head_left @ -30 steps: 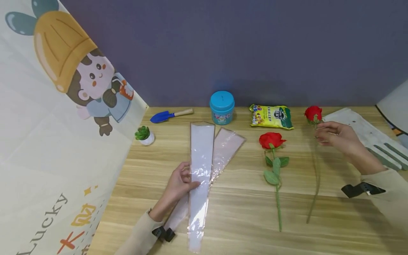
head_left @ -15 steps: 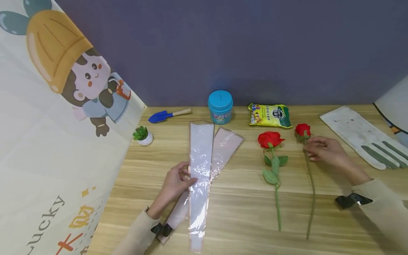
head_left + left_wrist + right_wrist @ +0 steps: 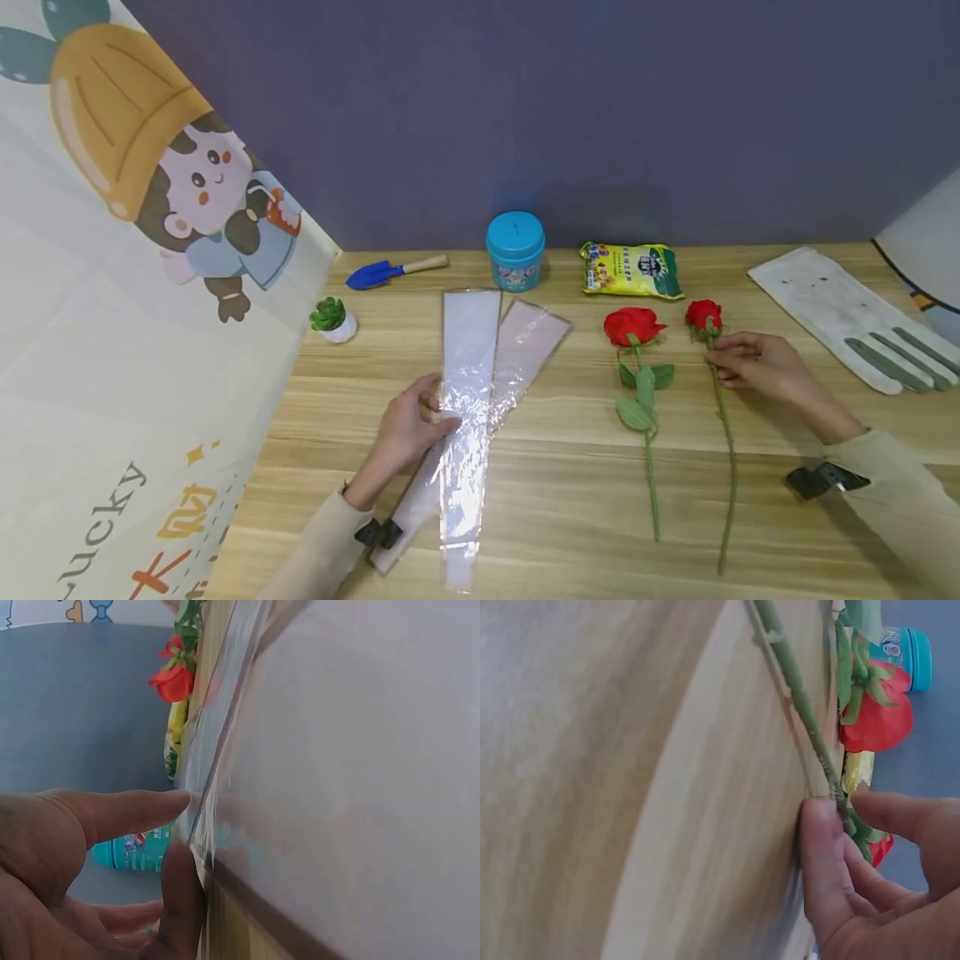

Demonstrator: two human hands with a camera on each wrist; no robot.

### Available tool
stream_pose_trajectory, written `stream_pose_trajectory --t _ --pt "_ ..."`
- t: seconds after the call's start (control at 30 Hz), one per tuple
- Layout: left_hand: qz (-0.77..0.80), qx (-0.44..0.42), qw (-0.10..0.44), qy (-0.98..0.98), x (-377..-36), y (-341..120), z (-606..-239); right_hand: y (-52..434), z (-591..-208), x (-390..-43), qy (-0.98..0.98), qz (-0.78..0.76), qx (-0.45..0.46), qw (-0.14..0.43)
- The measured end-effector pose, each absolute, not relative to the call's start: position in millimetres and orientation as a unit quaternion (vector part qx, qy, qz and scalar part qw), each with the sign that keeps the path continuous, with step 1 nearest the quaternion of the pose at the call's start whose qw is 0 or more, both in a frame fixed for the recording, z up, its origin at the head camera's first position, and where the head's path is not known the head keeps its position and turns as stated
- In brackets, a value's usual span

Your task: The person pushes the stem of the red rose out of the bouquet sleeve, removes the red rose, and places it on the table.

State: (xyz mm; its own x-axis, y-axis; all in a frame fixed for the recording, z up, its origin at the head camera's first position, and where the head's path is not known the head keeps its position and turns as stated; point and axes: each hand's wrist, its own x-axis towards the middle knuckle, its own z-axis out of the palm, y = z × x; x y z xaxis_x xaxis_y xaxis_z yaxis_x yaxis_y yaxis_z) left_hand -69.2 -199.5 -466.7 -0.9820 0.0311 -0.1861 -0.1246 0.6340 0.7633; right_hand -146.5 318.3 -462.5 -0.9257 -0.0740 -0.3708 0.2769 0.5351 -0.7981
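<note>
Two clear tapered plastic sleeves lie overlapped on the wooden table [image 3: 570, 492]. My left hand [image 3: 441, 414] pinches the edge of the upper sleeve [image 3: 468, 375]; in the left wrist view its thumb [image 3: 127, 810] and a finger meet at that sleeve's [image 3: 337, 787] rim. The second sleeve [image 3: 531, 340] slants out beneath it. My right hand [image 3: 716, 360] pinches the stem just below the head of a small red rose [image 3: 703, 315], whose stem [image 3: 727, 467] lies along the table. In the right wrist view the fingertips [image 3: 821, 817] close on the green stem [image 3: 795, 682]. A leafy red rose [image 3: 633, 325] lies just to its left.
Along the back wall sit a blue trowel [image 3: 378, 273], a teal tin [image 3: 515, 250] and a yellow-green packet [image 3: 632, 270]. A tiny potted succulent [image 3: 330, 319] stands at the left by a cartoon banner [image 3: 135, 275]. A white work glove [image 3: 855, 321] lies at the right.
My right hand has carried the small rose left and down from near the glove to beside the leafy rose. My left hand has stayed on the sleeve.
</note>
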Motion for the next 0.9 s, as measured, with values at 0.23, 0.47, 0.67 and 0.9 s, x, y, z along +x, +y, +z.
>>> stream_pose_trajectory --t 0.23,0.47,0.67,0.9 --pt "0.425 -0.005 0.061 0.903 -72.5 -201.2 -466.3 316.5 -446.6 -136.4 0.899 -0.414 0.035 0.142" --pt "0.444 0.076 -0.018 0.893 -78.3 -199.9 -461.2 308.3 -430.5 -129.3 0.934 -0.35 -0.018 0.07" --pt "0.456 0.124 -0.049 0.88 -84.8 -196.8 -454.0 287.3 -413.2 -125.5 0.942 -0.324 -0.068 0.053" --pt "0.435 0.196 -0.053 0.877 -93.1 -191.7 -445.3 256.8 -399.1 -119.4 0.941 -0.292 -0.173 -0.005"
